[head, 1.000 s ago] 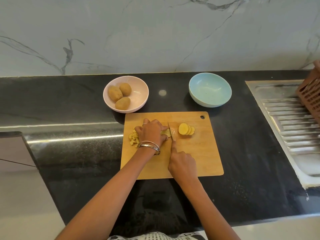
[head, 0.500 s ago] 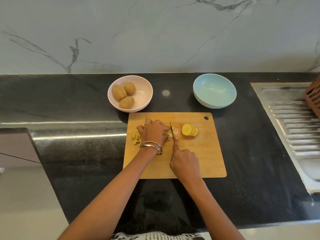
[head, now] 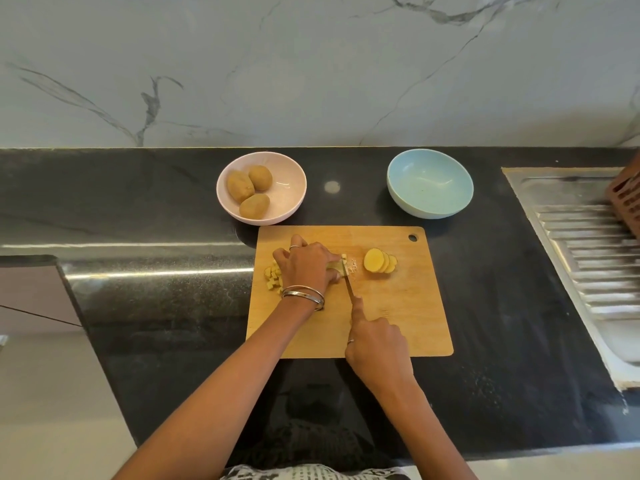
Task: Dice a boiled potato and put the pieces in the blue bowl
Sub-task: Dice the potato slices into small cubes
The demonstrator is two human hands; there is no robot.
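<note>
On the rectangular wooden chopping board point(head: 381, 323), which lies on the black stone worktop point(head: 156, 306) close to the person's body so both arms can reach it, the left hand point(head: 308, 266) curls down over a stack of pale yellow potato slices point(head: 335, 266), fingers bent to pin them flat and hold them together under the blade. The right hand point(head: 377, 344) grips the handle of a slim steel knife point(head: 347, 277), forefinger stretched along its spine, most likely to steady the cut; the blade runs away from the body and meets the potato just at the left fingertips. A small heap of diced potato cubes point(head: 273, 278) sits on the board to the left of that hand, apparently pushed aside to keep the cutting spot free. Round yellow potato slices point(head: 379, 260) lean in a fanned row to the right of the blade, waiting their turn. The light blue round bowl point(head: 429, 183) stands beyond the board's far right corner, apart from it and with nothing in it yet, so no pieces have been moved over. A pale pink round bowl point(head: 261, 187) beyond the far left corner holds three whole brown potatoes point(head: 249, 190) in their skins
</note>
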